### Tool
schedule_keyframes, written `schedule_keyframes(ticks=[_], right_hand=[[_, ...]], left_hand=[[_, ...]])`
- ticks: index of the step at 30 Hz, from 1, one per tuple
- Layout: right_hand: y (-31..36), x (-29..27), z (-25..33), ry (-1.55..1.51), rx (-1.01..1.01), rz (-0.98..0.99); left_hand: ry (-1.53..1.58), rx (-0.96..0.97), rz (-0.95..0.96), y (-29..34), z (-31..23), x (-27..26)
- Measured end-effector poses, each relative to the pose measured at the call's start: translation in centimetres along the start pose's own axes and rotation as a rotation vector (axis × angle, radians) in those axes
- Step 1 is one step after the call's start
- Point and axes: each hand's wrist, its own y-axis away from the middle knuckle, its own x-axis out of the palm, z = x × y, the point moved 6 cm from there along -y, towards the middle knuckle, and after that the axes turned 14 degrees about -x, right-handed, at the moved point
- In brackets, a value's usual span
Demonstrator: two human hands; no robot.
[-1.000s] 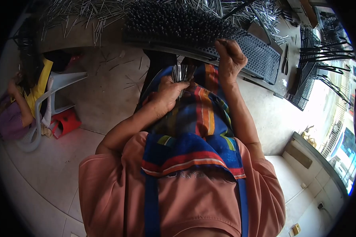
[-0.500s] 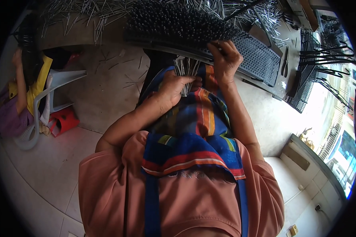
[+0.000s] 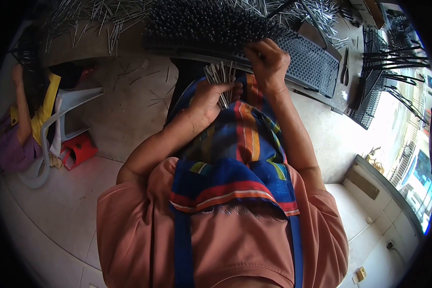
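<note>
A fanned bundle of thin metal rods (image 3: pixel 218 73) is gripped in my left hand (image 3: pixel 207 101), above the striped apron (image 3: pixel 247 127) on my lap. My right hand (image 3: pixel 270 67) is at the near edge of a long black perforated rack (image 3: pixel 317 65), with its fingers pinched together. Whatever lies between those fingertips is hidden by the hand. Densely packed upright dark-tipped rods (image 3: pixel 197 29) fill the rack's left and middle. Its right end shows bare holes.
Loose silvery rods (image 3: pixel 113 29) lie heaped behind and left of the rack. Pliers (image 3: pixel 344 72) rest to its right, near black mesh racks with long handles (image 3: pixel 374 81). Another person (image 3: pixel 21 120) sits at far left by a grey plastic chair (image 3: pixel 45 139) and a red container (image 3: pixel 79 150).
My right hand has shifted slightly left and up along the rack's edge. The rod bundle in my left hand has tilted and fanned out toward the left.
</note>
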Motion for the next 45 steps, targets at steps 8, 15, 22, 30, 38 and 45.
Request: schedule_keyframes(ticks=[8, 15, 22, 30, 38, 45], right_hand=[[1.3, 0.1, 0.0, -0.014, 0.045, -0.066], [4.7, 2.0, -0.6, -0.659, 0.627, 0.291], [4.7, -1.5, -2.4, -0.663, 0.768, -0.249], [3.0, -2.2, -3.3, -0.547, 0.3, -0.422], [3.3, -1.1, -3.4, -0.5, 0.263, -0.415], [2.7, -0.9, -1.4, -0.151, 0.186, -0.222]], left_hand=[[0.032, 0.006, 0.052, -0.1, 0.1, 0.3], [-0.043, 0.032, 0.133, 0.5, 0.0, 1.9], [-0.098, 0.02, -0.044, 0.2, 0.1, 0.8], [-0.141, 0.059, 0.014, -0.3, 0.8, 1.3], [-0.089, 0.036, -0.015, -0.2, 0.7, 1.8], [-0.103, 0.057, 0.027, 0.1, 0.2, 2.5]])
